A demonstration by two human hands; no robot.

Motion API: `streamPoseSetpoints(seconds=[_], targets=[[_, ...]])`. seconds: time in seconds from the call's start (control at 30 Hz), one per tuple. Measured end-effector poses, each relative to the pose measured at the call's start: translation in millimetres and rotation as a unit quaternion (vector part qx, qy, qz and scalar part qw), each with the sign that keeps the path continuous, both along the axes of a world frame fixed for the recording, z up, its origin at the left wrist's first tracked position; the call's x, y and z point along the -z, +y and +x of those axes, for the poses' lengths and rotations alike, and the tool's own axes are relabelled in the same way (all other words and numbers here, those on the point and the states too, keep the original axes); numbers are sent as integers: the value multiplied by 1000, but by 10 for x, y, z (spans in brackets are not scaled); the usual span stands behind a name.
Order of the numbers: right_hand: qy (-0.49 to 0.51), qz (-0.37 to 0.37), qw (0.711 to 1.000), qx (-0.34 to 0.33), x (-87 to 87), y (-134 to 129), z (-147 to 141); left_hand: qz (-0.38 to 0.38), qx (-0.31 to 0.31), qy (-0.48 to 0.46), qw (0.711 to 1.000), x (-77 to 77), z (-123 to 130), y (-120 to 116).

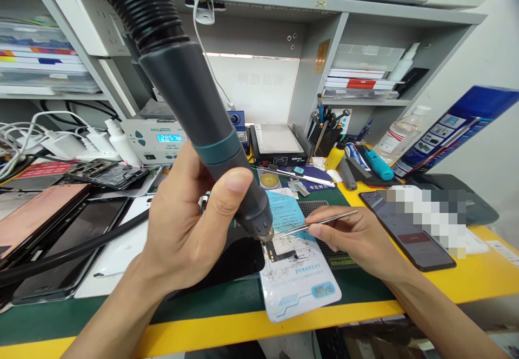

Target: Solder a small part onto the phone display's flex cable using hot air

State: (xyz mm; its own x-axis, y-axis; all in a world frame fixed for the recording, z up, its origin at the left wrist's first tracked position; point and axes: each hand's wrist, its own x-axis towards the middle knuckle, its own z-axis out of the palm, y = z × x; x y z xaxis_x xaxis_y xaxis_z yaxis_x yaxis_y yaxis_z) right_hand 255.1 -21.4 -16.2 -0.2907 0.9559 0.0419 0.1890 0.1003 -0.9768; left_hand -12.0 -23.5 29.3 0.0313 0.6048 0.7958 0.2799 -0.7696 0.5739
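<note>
My left hand (178, 229) is wrapped round the dark grey handle of a hot air gun (194, 97), its thumb along the near side. The gun slants down to the right, and its metal nozzle sits close over a small black circuit board (277, 252). That board lies on a white and blue printed sheet (298, 288). From the right, my right hand (360, 240) pinches metal tweezers (324, 221), their tips pointing left beside the nozzle. Whether the tips touch the board I cannot tell, as the nozzle is so near.
Behind stands a hot air station (152, 140) with a lit display. Phones and phone parts lie at the left, with a black hose (101, 234) across them. A dark phone (405, 229) rests at the right. A flux tin (270, 180) and a heating plate (279, 140) stand beyond the board.
</note>
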Motion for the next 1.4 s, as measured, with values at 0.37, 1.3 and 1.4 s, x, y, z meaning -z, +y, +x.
streamPoseSetpoints(seconds=[0.37, 1.3, 1.4], targets=[[-1, 4, 1000, 1, -9, 1, -10, -9, 8, -10, 1000, 9, 12, -2], [10, 0, 1000, -5, -2, -6, -11, -12, -8, -14, 1000, 7, 32, -14], [11, -3, 1000, -6, 0, -4, -13, -3, -13, -6, 1000, 18, 19, -19]])
